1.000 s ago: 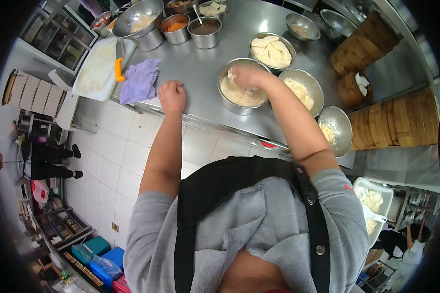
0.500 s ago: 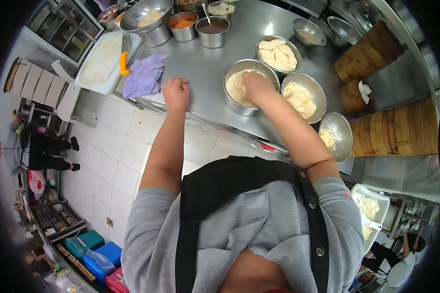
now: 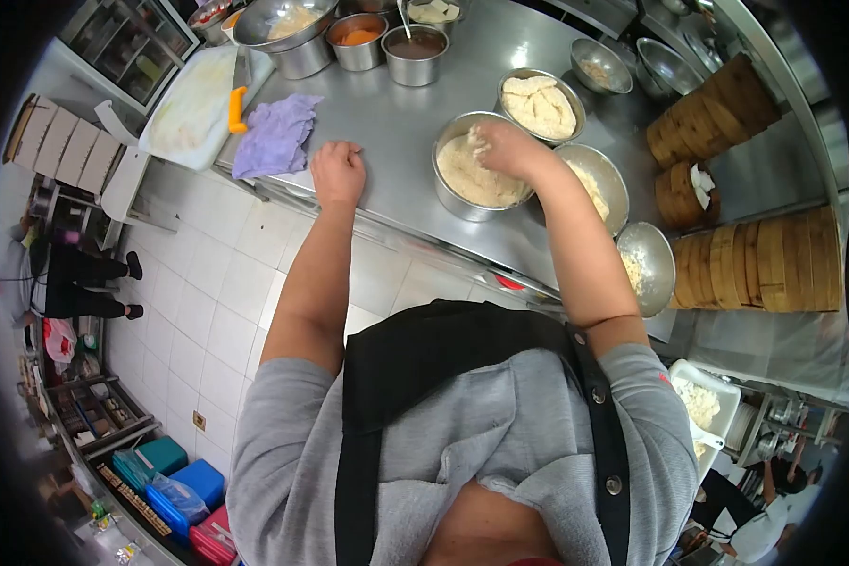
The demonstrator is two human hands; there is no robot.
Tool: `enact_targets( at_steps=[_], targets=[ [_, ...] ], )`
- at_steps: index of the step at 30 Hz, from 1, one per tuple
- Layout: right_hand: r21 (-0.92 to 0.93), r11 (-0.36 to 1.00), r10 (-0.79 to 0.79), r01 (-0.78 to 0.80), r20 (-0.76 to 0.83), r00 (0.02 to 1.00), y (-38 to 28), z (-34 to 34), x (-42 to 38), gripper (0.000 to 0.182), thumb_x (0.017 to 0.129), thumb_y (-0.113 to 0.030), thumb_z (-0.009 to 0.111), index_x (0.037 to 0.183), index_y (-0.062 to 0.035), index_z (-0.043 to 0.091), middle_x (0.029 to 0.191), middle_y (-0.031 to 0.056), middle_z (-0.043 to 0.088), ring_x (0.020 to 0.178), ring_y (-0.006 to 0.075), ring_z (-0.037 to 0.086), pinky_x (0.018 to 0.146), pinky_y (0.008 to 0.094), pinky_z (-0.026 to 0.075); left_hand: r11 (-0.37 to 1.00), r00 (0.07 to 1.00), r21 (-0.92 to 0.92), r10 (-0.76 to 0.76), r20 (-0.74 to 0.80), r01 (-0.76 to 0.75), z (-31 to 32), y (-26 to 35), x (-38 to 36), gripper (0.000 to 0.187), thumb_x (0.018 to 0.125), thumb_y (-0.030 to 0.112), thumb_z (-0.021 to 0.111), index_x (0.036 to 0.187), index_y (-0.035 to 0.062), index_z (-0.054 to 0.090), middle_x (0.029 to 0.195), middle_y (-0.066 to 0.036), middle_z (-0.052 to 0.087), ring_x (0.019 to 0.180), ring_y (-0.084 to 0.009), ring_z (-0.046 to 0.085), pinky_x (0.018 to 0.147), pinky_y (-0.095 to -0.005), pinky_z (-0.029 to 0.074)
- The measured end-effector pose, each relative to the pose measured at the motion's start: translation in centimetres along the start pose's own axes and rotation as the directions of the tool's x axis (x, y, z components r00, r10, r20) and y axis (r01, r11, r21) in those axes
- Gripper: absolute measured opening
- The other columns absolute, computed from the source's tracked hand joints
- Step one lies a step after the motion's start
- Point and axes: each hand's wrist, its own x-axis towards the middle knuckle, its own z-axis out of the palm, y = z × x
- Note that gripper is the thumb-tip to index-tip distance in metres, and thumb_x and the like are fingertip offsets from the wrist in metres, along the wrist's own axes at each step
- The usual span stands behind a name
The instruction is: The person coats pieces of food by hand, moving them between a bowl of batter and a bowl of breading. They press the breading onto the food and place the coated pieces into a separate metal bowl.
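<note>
My right hand [image 3: 505,151] is over a steel bowl [image 3: 470,209] that holds pale, fine crumbs [image 3: 476,179]. Its fingers are curled, with pale crumbs on and between the fingertips. My left hand [image 3: 338,173] rests as a closed fist on the front edge of the steel counter, with nothing visible in it. A purple cloth [image 3: 275,137] lies just left of that fist. Beside the crumb bowl stand a bowl with large pale pieces [image 3: 538,104] and another with pale food [image 3: 590,189], partly hidden by my right forearm.
Bamboo steamers [image 3: 755,259] stand on the right. A bowl with yellowish bits [image 3: 646,269] sits at the counter's front. At the back left are a cutting board [image 3: 184,113], an orange-handled knife [image 3: 238,108] and a steel pot with brown sauce [image 3: 415,57]. Other people are in the background.
My right hand has drawn up and slightly right from the crumbs, with crumbs on its fingertips. The left fist stays at the counter edge. The whole view has shifted slightly.
</note>
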Motion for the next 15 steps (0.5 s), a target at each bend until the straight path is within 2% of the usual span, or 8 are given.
enact_targets(
  at_steps=[3,4,7,8,11,12,14,15],
  targets=[
    [-0.083,0.996,0.047,-0.029,0.223,0.974,0.0,2.2,1.1,0.048,0.084,-0.023,0.055,0.129,-0.0076,0.051,0.125,0.0192,0.057,0.116,0.0317,0.055,0.098,0.0391,0.043,1.0,1.0,-0.029,0.007,0.002,-0.007,0.0,-0.1,0.1,0.01,0.078,0.009,0.059,0.082,0.0135,0.067,0.091,-0.005,0.061,0.095,-0.0276,0.055,0.088,-0.0407,0.042],
    [-0.03,0.997,0.075,-0.071,0.192,0.978,0.6,2.0,1.0,0.05,0.085,-0.023,0.05,0.134,-0.0095,0.048,0.13,0.0182,0.055,0.12,0.0317,0.053,0.102,0.0385,0.04,1.0,1.0,-0.031,0.005,0.003,-0.005,0.1,-0.2,0.2,0.01,0.079,0.009,0.059,0.082,0.0136,0.067,0.091,-0.005,0.061,0.095,-0.0276,0.055,0.088,-0.0408,0.042],
    [0.012,1.0,-0.002,0.0,0.156,0.988,-0.2,0.1,0.7,0.054,0.085,-0.021,0.051,0.137,-0.0103,0.045,0.131,0.0166,0.054,0.119,0.0316,0.053,0.101,0.0385,0.04,1.0,1.0,-0.023,-0.002,0.009,0.003,0.2,-0.3,-0.2,0.01,0.079,0.01,0.059,0.082,0.0136,0.068,0.091,-0.005,0.062,0.095,-0.0277,0.055,0.088,-0.0409,0.042],
    [0.194,0.962,0.138,-0.191,0.259,0.956,-1.4,-1.0,-0.2,0.054,0.086,-0.02,0.05,0.138,-0.0093,0.045,0.132,0.0161,0.054,0.12,0.0314,0.053,0.102,0.0385,0.04,1.0,1.0,-0.018,0.002,0.0,-0.002,0.2,-0.3,-0.1,0.01,0.079,0.01,0.058,0.082,0.0135,0.067,0.091,-0.005,0.062,0.095,-0.0278,0.055,0.087,-0.0409,0.042],
    [-0.056,0.998,0.034,-0.024,0.175,0.984,1.3,2.8,2.6,0.054,0.086,-0.02,0.049,0.139,-0.0087,0.044,0.133,0.0155,0.054,0.121,0.0304,0.053,0.101,0.0378,0.041,0.999,0.999,-0.016,0.04,-0.031,-0.04,-0.2,-0.1,-0.1,0.01,0.078,0.009,0.058,0.08,0.012,0.067,0.089,-0.007,0.063,0.09,-0.0297,0.056,0.082,-0.0424,0.044],
    [-0.013,0.998,0.061,-0.06,0.184,0.981,0.8,1.8,2.4,0.054,0.086,-0.02,0.049,0.139,-0.0089,0.043,0.133,0.0156,0.054,0.121,0.0302,0.052,0.102,0.0377,0.041,0.998,0.997,-0.018,0.053,-0.048,-0.054,-0.2,0.0,0.1,0.009,0.077,0.008,0.058,0.08,0.0113,0.067,0.088,-0.008,0.063,0.087,-0.0307,0.057,0.079,-0.0432,0.044],
    [0.078,0.988,0.113,-0.133,0.218,0.969,-0.8,-0.1,1.5,0.055,0.086,-0.019,0.049,0.139,-0.0093,0.043,0.134,0.0158,0.053,0.122,0.0299,0.052,0.103,0.0376,0.04,0.999,1.0,-0.03,0.018,-0.01,-0.019,-0.1,0.0,0.1,0.01,0.079,0.01,0.058,0.081,0.0124,0.067,0.091,-0.006,0.062,0.092,-0.0293,0.055,0.084,-0.0414,0.043],
    [0.039,0.992,0.111,-0.122,0.211,0.971,-0.3,0.5,2.0,0.054,0.086,-0.019,0.049,0.139,-0.0094,0.044,0.134,0.0158,0.053,0.122,0.0301,0.052,0.102,0.038,0.041,0.999,1.0,-0.035,-0.001,0.007,0.001,-0.1,-0.1,0.0,0.01,0.079,0.01,0.058,0.082,0.013,0.068,0.092,-0.005,0.062,0.095,-0.0286,0.055,0.087,-0.0405,0.042]
  ],
)
